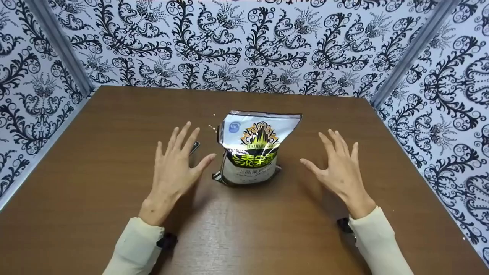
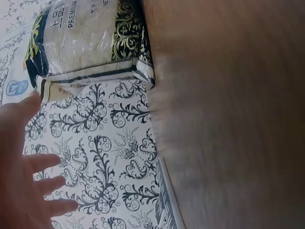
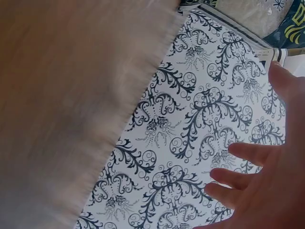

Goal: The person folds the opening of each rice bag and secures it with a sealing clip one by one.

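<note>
A bag of rice (image 1: pixel 252 152) stands upright on the brown table, its flat top leaning to the right. White rice shows through its clear lower part, also in the left wrist view, where the bag (image 2: pixel 81 38) fills the top left. My left hand (image 1: pixel 174 166) hovers to the left of the bag, fingers spread and thumb pointing at it. On the other side, my right hand (image 1: pixel 340 170) is held apart from the bag in the same way, palm facing inward. Both hands hold nothing.
Behind the left fingers lies a small dark object (image 1: pixel 195 146), partly hidden by the hand. A few pale grains (image 1: pixel 214 128) are scattered left of the bag on the table (image 1: pixel 267 236). Patterned walls (image 1: pixel 244 46) enclose the back and both sides.
</note>
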### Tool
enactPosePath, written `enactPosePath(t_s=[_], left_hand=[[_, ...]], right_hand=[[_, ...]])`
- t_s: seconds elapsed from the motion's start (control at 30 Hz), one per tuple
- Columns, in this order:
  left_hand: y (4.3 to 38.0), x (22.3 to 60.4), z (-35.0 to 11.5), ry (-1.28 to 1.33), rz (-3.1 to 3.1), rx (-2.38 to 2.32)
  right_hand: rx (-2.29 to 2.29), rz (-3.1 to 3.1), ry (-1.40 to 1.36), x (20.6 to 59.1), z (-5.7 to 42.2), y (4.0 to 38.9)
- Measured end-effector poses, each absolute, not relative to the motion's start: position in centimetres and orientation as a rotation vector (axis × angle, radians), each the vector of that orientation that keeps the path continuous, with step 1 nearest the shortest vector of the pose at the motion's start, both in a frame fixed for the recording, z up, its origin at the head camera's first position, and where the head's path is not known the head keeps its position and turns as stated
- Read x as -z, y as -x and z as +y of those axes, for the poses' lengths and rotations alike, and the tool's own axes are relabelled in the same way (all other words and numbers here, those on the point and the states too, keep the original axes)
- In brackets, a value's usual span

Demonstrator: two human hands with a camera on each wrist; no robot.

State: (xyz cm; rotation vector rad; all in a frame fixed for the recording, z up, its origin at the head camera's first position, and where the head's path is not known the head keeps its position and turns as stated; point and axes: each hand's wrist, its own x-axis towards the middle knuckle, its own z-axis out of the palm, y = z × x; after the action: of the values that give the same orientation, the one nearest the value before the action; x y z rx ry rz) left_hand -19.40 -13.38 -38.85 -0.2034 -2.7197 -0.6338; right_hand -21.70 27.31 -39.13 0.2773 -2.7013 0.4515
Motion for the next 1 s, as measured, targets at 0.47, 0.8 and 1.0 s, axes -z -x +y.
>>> enactPosePath(t_s=[0.47, 0.8, 1.0], left_hand=[[19.3, 38.7, -11.5, 0.341, -2.393, 0.901], [19.2, 38.6, -10.9, 0.345, -2.348, 1.008], [19.2, 38.7, -10.3, 0.360, -2.348, 1.057]], right_hand=[[-0.512, -2.536, -0.410, 38.2, 25.7, 21.8], [-0.557, -2.513, -0.461, 37.2, 24.5, 22.1], [-0.581, -2.522, -0.464, 36.8, 24.0, 21.9]])
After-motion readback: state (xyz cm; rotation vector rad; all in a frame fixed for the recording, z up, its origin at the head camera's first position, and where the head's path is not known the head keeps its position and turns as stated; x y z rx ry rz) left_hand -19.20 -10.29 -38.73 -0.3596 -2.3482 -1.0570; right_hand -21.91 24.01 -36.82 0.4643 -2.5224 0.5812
